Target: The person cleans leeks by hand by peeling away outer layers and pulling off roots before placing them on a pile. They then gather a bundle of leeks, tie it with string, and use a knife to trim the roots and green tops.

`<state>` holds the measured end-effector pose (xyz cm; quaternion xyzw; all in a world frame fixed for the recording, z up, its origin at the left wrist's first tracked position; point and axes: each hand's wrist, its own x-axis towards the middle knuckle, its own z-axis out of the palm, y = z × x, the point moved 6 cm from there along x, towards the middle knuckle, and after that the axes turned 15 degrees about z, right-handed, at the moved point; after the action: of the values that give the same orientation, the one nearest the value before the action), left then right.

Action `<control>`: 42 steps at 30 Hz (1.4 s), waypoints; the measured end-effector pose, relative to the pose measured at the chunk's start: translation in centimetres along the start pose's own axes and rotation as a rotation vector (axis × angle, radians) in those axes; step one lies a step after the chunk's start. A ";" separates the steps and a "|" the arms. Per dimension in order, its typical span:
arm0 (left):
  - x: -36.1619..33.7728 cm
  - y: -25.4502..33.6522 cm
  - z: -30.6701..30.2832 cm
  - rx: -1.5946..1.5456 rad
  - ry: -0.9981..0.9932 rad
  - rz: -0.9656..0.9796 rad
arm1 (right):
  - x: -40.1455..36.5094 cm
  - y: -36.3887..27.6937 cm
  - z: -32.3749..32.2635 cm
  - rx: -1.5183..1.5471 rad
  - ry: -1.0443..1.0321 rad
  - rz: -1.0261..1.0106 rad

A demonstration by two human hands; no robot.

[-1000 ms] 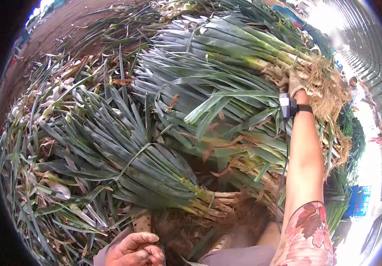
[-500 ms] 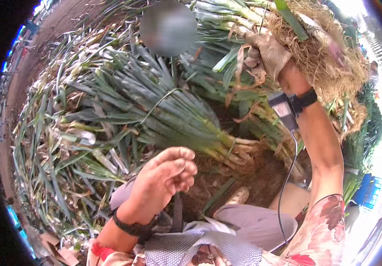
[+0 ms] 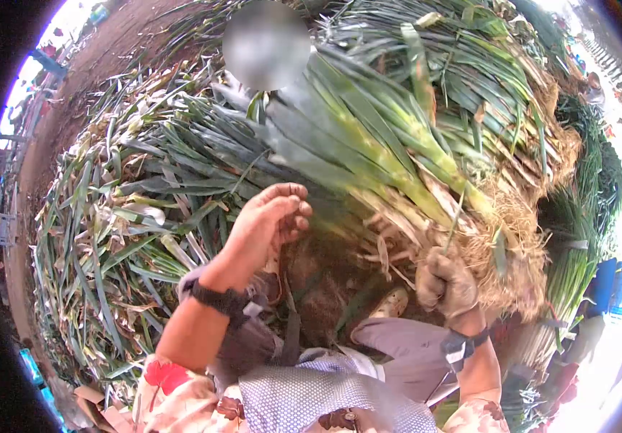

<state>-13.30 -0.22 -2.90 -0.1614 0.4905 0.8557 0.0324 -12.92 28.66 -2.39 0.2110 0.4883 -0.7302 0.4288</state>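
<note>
— Where's the bundle?
— Centre right of the frame. The leek bundle [image 3: 390, 144] slants down to my gloved right hand [image 3: 444, 283], which is clenched on its root end. My left hand [image 3: 264, 224] is bare and loose, holding nothing, just beside the stalks.
— What could go wrong?
— With one hand on it, I'd say it could sag and slip, because the roots [image 3: 509, 252] look crumbly.
— Anything unclear?
— The roots hide my grip, and the leaf tips blur at the top.
</note>
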 end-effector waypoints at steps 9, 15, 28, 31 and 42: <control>3.3 -10.7 -1.5 1.130 -0.118 0.198 | 6.0 7.4 -10.1 -0.664 0.232 0.229; 6.6 -14.4 -4.0 1.452 0.016 0.303 | 4.5 8.9 -13.4 -1.374 0.531 0.259; 17.5 -12.3 -2.3 1.775 0.007 0.464 | -11.0 0.0 -17.9 -0.578 0.611 -0.034; 19.9 -13.4 -3.8 1.784 -0.112 0.380 | -19.5 1.4 -22.8 -0.392 0.913 -0.001; 12.2 -17.8 0.3 1.626 -0.266 0.590 | -30.1 24.3 -32.8 -1.106 1.394 0.682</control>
<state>-21.14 7.98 -21.33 0.1466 0.9626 0.2260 -0.0285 20.08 66.89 -7.68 0.4974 0.8224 0.0587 0.2700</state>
